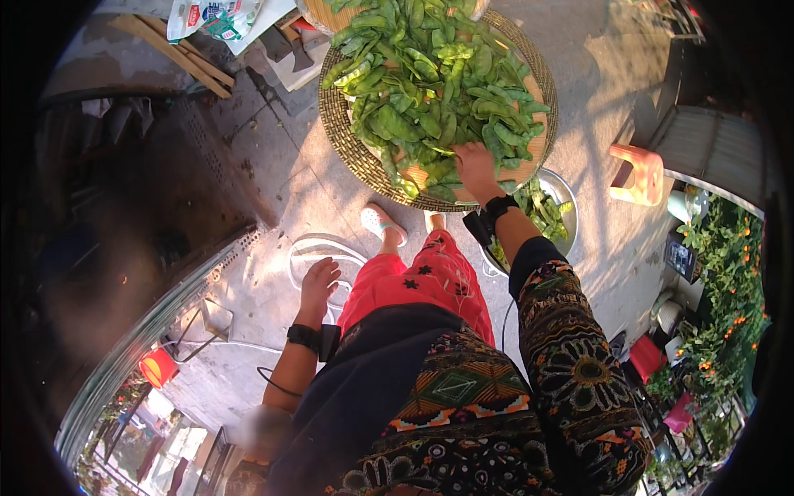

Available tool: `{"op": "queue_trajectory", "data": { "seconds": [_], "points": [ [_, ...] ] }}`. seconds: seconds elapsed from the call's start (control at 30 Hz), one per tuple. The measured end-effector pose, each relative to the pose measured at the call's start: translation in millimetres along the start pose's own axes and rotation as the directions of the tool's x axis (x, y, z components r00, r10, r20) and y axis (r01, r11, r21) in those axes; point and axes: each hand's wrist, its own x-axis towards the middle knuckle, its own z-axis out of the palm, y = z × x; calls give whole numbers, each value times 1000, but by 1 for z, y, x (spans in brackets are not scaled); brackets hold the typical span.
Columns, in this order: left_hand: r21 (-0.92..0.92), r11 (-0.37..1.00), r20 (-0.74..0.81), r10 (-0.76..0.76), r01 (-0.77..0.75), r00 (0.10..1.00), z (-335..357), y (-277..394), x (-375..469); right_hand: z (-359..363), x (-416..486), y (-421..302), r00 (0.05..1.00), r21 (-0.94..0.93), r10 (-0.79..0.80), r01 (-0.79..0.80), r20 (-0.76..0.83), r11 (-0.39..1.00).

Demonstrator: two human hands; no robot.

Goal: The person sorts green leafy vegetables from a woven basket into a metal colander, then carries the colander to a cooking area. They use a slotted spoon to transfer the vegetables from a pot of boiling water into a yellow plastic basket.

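Observation:
Flat green bean pods (403,124) lie in a broad heap over a round wood-coloured surface with a woven rim (335,133). My right hand (476,167) reaches down to the near side of the heap, its fingertips among the pods. Whether a pod is pinched there is hard to make out. Below my right forearm, a round metal basin (572,214) holds more green pods (546,208), partly hidden by the arm. My left hand (321,282) hangs in the air beside my left leg, fingers loosely bent and apart, with nothing in it.
An orange plastic stool (651,173) stands at right, near potted plants with orange fruits (732,297). A white hose (294,263) loops on the concrete floor by my feet. Wooden boards (173,56) and a printed plastic bag (214,22) lie upper left; a red bucket (159,368) is lower left.

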Motion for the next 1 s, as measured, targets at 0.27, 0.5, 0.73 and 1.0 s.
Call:
{"op": "queue_trajectory", "data": {
  "seconds": [0.27,0.5,0.73,1.0],
  "points": [
    [25,1000,-33,-4,5,999,-16,-1,-2,2,13,-14,996,156,83,-87,35,984],
    [24,1000,-60,3,-2,998,-34,-7,-7,24,59,-10,983,-26,175,-177,-58,984],
    [3,1000,-53,-20,20,998,-33,-16,-5,-23,40,25,975,-149,143,-119,168,982],
    [22,1000,-52,-8,9,999,-29,-17,-6,-4,92,15,982,-150,14,15,189,989]
  ]
}}
